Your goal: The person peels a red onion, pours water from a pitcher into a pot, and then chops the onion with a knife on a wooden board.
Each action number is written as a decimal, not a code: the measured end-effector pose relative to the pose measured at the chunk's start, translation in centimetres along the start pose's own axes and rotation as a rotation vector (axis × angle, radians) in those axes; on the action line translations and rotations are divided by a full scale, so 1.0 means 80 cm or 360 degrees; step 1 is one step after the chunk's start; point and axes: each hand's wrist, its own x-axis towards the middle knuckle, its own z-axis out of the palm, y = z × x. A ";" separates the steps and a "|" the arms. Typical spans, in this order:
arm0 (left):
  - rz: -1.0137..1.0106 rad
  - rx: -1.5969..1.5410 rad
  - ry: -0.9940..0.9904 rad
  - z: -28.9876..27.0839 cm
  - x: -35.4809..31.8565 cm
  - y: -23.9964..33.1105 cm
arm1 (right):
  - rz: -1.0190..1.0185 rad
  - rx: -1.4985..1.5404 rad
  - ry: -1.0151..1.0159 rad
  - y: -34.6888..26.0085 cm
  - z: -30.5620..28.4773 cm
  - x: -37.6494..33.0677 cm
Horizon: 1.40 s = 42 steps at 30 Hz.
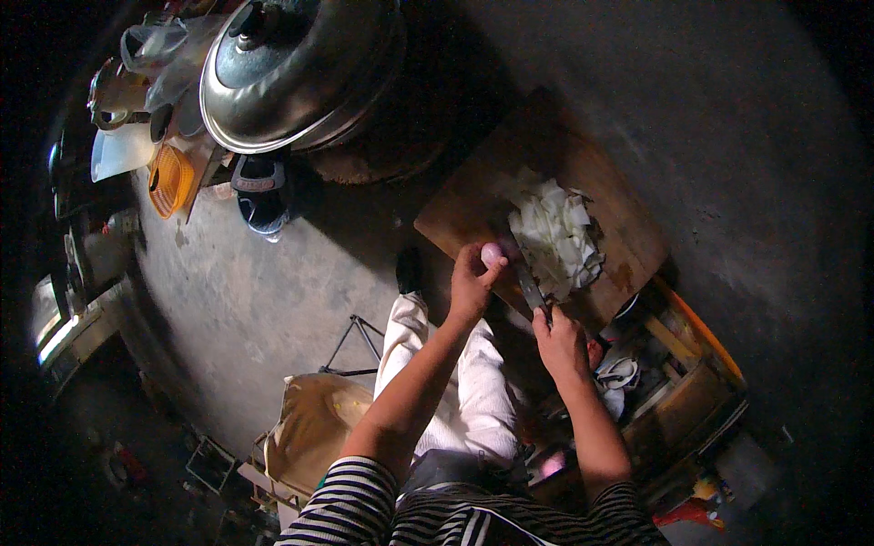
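Note:
Near the left edge of the cutting board, my left hand (471, 289) pinches a small round pink bulb (492, 254) between thumb and fingers. It looks like an onion or shallot, though I cannot tell for sure. My right hand (561, 344) is closed around the handle of a knife (531, 283), its blade pointing away from me beside the bulb. On the wooden cutting board (628, 223), pale cut vegetable pieces (558, 235) lie heaped to the right of the blade. The board tilts across the view in front of my knees.
A large lidded metal pot (305, 68) stands at the far left, with a dark shoe (261, 196) below it. An orange basket (170, 180) and a pale plastic jug (123, 151) sit further left. A tan folding seat (314, 423) is at lower left; a wooden crate (678, 400) lies right.

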 end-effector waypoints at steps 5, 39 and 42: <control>0.0034 0.0139 0.0068 0.006 -0.003 0.014 | -0.0202 -0.0013 0.0228 0.017 0.013 0.003; -0.0065 -0.0135 -0.0191 0.009 0.009 0.029 | -0.0333 -0.0132 0.0245 -0.022 0.038 0.069; 0.0003 0.0028 -0.0123 0.018 0.005 0.040 | -0.0247 -0.0072 0.0188 -0.015 0.045 0.078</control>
